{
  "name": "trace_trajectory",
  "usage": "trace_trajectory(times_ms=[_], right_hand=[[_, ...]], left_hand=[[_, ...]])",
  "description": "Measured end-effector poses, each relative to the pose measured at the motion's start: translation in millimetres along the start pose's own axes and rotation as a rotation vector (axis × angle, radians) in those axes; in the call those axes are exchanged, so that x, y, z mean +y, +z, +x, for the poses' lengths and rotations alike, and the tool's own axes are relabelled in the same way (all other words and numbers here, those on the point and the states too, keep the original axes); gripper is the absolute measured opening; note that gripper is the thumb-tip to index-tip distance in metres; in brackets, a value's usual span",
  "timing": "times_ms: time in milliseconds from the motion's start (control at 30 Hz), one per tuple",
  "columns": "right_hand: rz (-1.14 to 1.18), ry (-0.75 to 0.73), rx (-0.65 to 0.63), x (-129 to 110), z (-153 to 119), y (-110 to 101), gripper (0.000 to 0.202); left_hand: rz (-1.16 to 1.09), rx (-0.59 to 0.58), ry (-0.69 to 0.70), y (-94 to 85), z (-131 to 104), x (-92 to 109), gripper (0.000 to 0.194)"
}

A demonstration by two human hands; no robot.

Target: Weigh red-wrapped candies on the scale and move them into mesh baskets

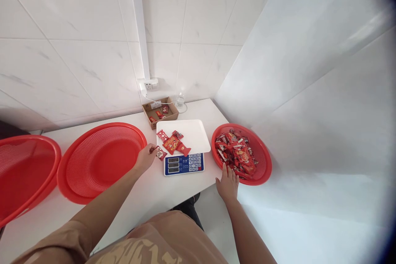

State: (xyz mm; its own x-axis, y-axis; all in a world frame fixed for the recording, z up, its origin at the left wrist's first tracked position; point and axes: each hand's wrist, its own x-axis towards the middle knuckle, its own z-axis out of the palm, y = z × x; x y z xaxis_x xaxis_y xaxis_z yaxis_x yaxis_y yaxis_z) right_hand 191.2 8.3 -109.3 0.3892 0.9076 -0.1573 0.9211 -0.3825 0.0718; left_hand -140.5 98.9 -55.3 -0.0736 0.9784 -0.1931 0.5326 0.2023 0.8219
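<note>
Between its fingertips, my left hand (146, 158) pinches a small dark red packet (161, 153) at the left front corner of the scale's white tray (194, 132). Several red packets (172, 143) lie on that tray. The blue keypad and display panel (185, 164) faces me below it. My right hand (228, 181) rests at the near left rim of a red basket (266, 165), fingers spread and reaching over the edge. Inside that basket is a heap of red packets (241, 154). Nothing shows in my right hand.
An empty red basket (114, 161) stands left of the scale, with another red basket (27, 173) at the far left. Behind the scale are a cardboard box (168, 116) holding a few packets and a clear glass (180, 100). A white cable runs from the wall socket (150, 86).
</note>
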Motion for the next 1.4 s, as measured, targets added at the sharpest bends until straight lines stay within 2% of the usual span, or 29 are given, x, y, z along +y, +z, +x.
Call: trace_trajectory(times_ms=[367,500,667,833,933,1100,1400], right_hand=[[0.017,-0.002,0.009,2.1,1.6,4.4,0.064],[0.025,0.001,0.007,2.4,2.4,5.6,0.064],[0.036,0.003,0.008,2.2,2.4,4.8,0.064],[0.036,0.003,0.006,2.1,2.0,3.6,0.065],[0.036,-0.001,0.009,2.1,1.9,3.4,0.065],[0.025,0.001,-0.003,1.6,1.8,2.5,0.064],[0.013,-0.003,-0.014,1.9,2.0,1.4,0.064]], left_hand=[[-0.230,-0.001,-0.092,-0.6,0.2,-0.3,0.014],[-0.398,-0.005,-0.147,0.6,-0.1,2.2,0.013],[-0.695,-0.093,-0.300,1.2,-0.6,7.7,0.008],[-0.862,-0.177,-0.445,-1.7,-1.4,12.6,0.004],[-0.902,-0.211,-0.477,-3.4,-3.0,12.9,0.001],[-0.904,-0.245,-0.484,-3.8,-4.6,11.9,0.023],[-0.852,-0.206,-0.472,-3.5,-5.4,12.7,0.026]])
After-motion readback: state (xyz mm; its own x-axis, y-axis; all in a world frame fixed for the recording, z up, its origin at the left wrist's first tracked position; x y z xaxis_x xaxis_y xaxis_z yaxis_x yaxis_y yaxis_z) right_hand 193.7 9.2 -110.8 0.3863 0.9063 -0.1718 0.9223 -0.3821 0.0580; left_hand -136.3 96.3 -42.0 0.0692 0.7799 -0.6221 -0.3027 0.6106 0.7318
